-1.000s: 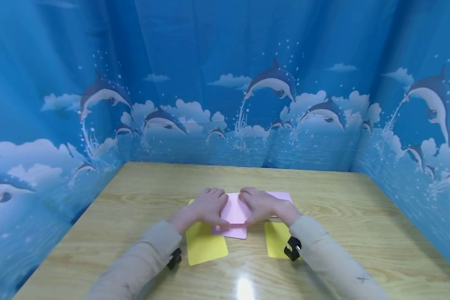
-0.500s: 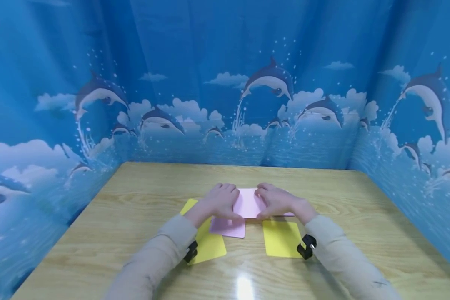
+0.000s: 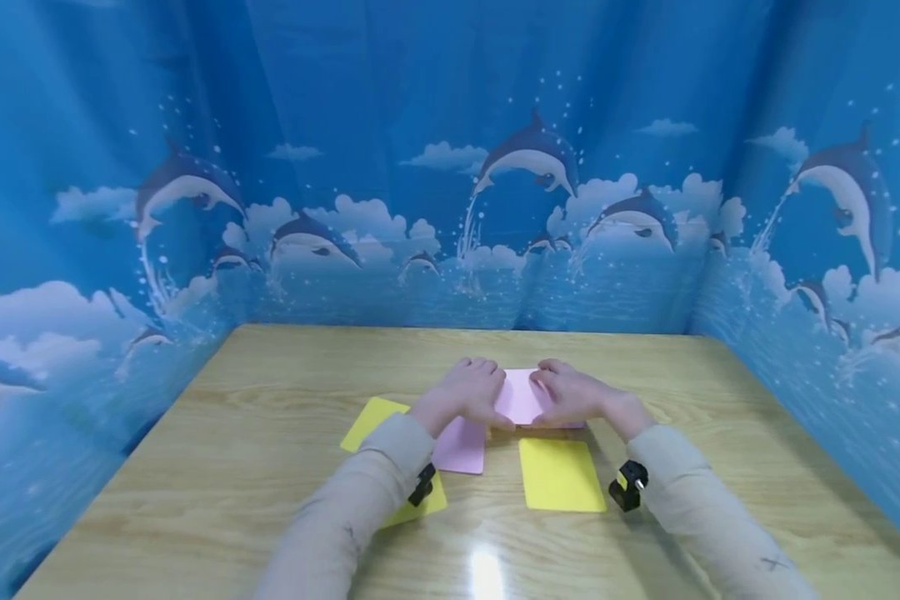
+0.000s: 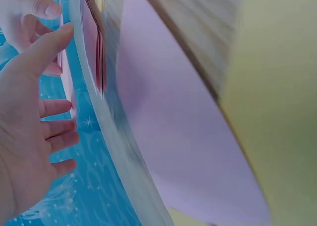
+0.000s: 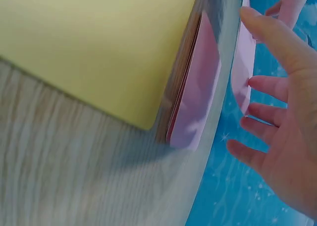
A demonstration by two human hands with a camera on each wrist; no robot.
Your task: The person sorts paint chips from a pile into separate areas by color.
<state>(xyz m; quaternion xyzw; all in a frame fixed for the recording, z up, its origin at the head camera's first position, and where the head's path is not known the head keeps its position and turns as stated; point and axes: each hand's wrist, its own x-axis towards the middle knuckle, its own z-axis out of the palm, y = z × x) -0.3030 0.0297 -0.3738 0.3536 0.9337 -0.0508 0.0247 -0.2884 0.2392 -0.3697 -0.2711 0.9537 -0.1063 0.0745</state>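
Between my two hands is a light pink sheet of paper (image 3: 521, 397), lifted off the table. My left hand (image 3: 471, 392) pinches its left edge with thumb and fingertips; my right hand (image 3: 576, 395) grips the opposite edge. Both wrist views show the sheet (image 5: 243, 62) slightly bent. Beneath it lies a thin stack of pink paper (image 5: 198, 87), mostly covered by the hands in the head view. A lilac-pink sheet (image 3: 461, 446) lies to the left, overlapping a yellow sheet (image 3: 371, 421) partly hidden by my left forearm.
Nearer me, in front of the pink stack, lies another yellow sheet (image 3: 562, 475). The wooden table (image 3: 270, 400) meets a blue dolphin-print curtain (image 3: 450, 167) along its back and sides. Black cameras (image 3: 628, 485) sit at the wrists.
Both hands have carried the pink sheet rightward, from over the lilac-pink sheet to over the pink stack. The right yellow sheet is now fully uncovered.
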